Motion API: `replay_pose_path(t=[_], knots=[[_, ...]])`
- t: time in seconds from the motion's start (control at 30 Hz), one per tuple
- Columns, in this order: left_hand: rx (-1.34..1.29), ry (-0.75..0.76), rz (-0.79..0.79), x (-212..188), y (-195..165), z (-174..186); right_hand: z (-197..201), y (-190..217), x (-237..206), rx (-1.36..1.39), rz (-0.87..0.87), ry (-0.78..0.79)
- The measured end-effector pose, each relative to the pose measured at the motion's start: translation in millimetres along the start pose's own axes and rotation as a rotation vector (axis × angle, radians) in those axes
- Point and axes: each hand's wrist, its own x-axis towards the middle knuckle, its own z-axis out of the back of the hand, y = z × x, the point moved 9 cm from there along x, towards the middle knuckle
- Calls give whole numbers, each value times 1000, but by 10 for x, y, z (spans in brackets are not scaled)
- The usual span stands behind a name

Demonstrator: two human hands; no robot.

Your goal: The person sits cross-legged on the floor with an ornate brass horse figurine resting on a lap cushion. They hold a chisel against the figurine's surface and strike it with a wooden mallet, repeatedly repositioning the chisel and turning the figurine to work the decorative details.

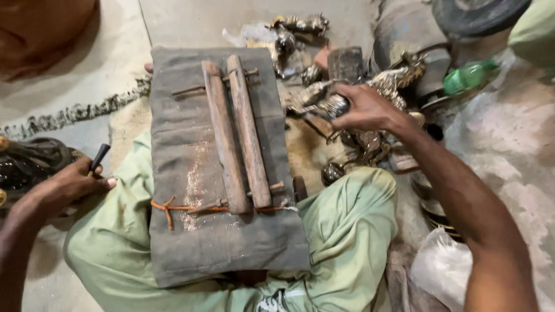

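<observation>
My right hand (363, 108) reaches out to the right and is closed around a small brass figurine (330, 106) at the top of a heap of similar metal figures (358, 144). My left hand (69, 184) rests low at the left beside my knee and grips a thin tool with a black handle (99, 158). Across my lap lies a grey cloth-covered board (191, 173) with two worn wooden bars (237, 133) tied side by side by orange cord (173, 207). Brass dust streaks the cloth.
My legs in light green trousers (347, 231) are crossed under the board. A green plastic bottle (469, 76) lies at the upper right near a dark wheel (474, 14). A dark block (346, 62) stands behind the figurines. A white plastic bag (442, 268) sits at lower right.
</observation>
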Motion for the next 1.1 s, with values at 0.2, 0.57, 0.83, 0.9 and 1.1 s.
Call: replay_pose_path(t=[0.2, 0.57, 0.83, 0.9, 1.1], knots=[[-6, 11, 27, -89, 35, 23, 522, -206, -593, 249, 132, -90], [-78, -266, -326, -735, -825, 488, 1021, 118, -1923, 280, 337, -558], [-773, 223, -740, -2441, -2312, -48, -88, 1260, -2757, 590, 656, -909], [-820, 117, -875, -2933, -2309, 76, -409, 1625, -2810, 792, 896, -915], [-685, -321, -908, -3969, -1601, 375, -1324, 2592, -2947, 718, 1132, -767]])
